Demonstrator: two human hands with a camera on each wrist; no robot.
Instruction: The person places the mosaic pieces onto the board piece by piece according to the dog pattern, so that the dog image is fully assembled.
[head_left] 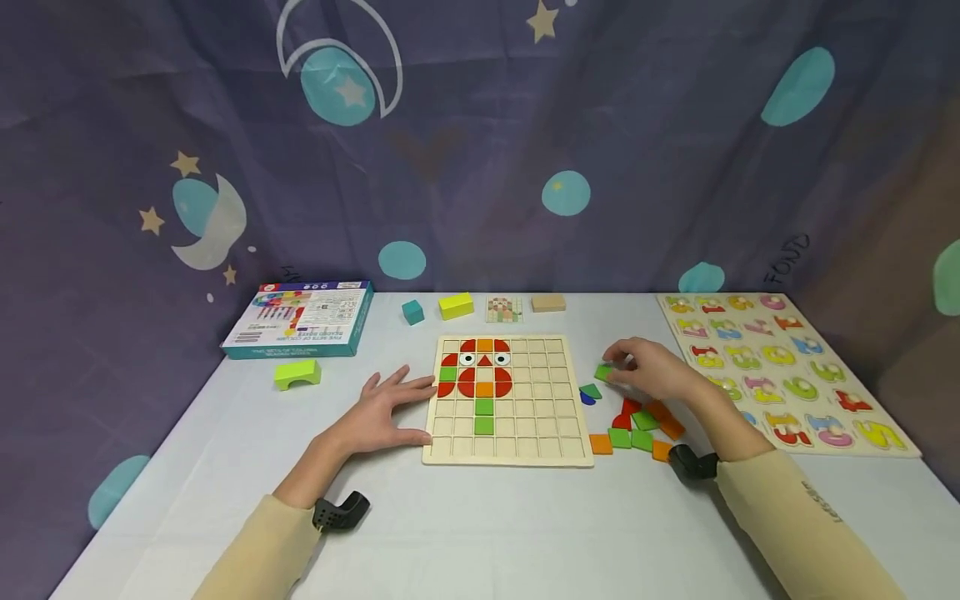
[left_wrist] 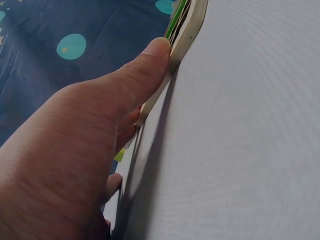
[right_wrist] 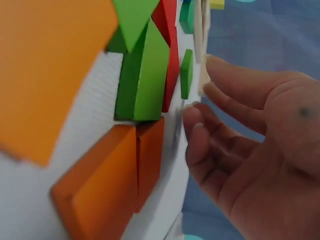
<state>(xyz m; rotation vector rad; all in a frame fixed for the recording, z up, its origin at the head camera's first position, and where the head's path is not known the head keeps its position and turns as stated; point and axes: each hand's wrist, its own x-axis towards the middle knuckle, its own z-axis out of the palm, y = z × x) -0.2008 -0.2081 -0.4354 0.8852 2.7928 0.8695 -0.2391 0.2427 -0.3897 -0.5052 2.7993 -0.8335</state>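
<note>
A wooden grid board (head_left: 540, 417) lies in the middle of the table, with red, green and orange tiles and two eye tiles set in its left half. My left hand (head_left: 382, 417) is spread at the board's left edge, fingertips touching it; the left wrist view shows the thumb (left_wrist: 145, 70) against the rim. Right of the board, my right hand (head_left: 652, 368) is over a loose green tile (head_left: 603, 373), fingers loosely bent. In the right wrist view a green tile (right_wrist: 186, 75) stands just beyond the fingertips, with a gap between thumb and fingers.
Loose green tiles (head_left: 641, 439), orange tiles (head_left: 601, 444) and red pieces (head_left: 622, 421) lie near the right wrist. A number puzzle board (head_left: 795, 375) is at the right, a box (head_left: 300, 321) at the back left. Blocks and a picture card (head_left: 505, 310) stand behind the board.
</note>
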